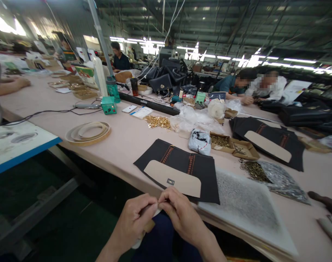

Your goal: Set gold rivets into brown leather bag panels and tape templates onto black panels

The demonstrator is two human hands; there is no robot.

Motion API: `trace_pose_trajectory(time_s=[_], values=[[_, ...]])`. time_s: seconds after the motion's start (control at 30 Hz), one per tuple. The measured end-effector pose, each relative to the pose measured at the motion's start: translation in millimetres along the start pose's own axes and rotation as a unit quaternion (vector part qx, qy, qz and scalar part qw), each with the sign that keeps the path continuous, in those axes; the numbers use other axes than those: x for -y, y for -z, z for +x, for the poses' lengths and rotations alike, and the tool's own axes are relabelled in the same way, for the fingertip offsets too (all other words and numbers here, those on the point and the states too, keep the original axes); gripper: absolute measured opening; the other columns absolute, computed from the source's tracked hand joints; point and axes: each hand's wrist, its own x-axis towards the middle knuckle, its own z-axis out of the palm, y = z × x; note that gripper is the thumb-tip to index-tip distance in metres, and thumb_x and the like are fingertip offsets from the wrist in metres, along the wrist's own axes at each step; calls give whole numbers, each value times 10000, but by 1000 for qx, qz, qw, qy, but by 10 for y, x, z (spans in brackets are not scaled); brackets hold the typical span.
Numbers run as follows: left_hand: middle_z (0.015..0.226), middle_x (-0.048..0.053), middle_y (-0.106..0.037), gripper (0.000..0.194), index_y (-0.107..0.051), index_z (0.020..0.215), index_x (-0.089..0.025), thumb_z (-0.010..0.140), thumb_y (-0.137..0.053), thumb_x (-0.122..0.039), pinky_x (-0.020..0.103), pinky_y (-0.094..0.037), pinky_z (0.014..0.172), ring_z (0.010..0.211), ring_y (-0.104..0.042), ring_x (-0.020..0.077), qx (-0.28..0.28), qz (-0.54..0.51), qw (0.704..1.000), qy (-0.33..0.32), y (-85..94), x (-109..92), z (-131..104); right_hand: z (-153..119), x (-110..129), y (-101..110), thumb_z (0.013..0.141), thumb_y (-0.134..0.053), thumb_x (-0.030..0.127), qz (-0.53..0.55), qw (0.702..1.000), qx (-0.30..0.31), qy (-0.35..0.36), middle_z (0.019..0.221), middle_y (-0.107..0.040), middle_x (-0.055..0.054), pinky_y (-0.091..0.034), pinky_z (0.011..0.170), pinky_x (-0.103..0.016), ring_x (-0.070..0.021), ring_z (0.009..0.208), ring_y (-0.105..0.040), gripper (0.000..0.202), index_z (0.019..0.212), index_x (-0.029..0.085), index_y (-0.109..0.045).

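The pale piece [157, 211] sits at six o'clock in the view, over the lap [163, 238] and off the bench [124, 156], mostly hidden by fingers. The left hand [140, 214] grips it between thumb and bent forefinger; the right hand [179, 214] appears to pinch its upper edge, fingertips meeting the other's. It looks light and thin, probably bendable rather than brittle, and its smooth face may slide a little. A hold by the edge at twelve o'clock, with the left palm backing the lower part, should keep it from creasing. At one o'clock from the hands lie black panels [208, 174].
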Motion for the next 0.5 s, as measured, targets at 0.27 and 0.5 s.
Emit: trace_pose_trajectory(time_s=[0.27, 0.5], values=[[621, -4, -506, 386, -681, 694, -183, 915, -653, -498, 256, -312, 513, 535, -450, 111, -67, -208, 974, 62, -223, 63, -90, -190, -25, -314, 1047, -427, 98, -8, 986, -75, 149, 989, -568, -46, -488, 814, -334, -191, 923, -567, 174, 1069, 246, -516], [779, 2, -660, 379, -717, 1065, -218, 932, -644, -566, 229, -473, 568, 622, -585, 132, -277, -64, 951, 119, 210, 591, 141, -109, -204, 286, 1040, -543, 240, -25, 971, -238, 16, 981, -628, -45, -493, 842, -338, -207, 939, -610, 64, 1046, 255, -606]])
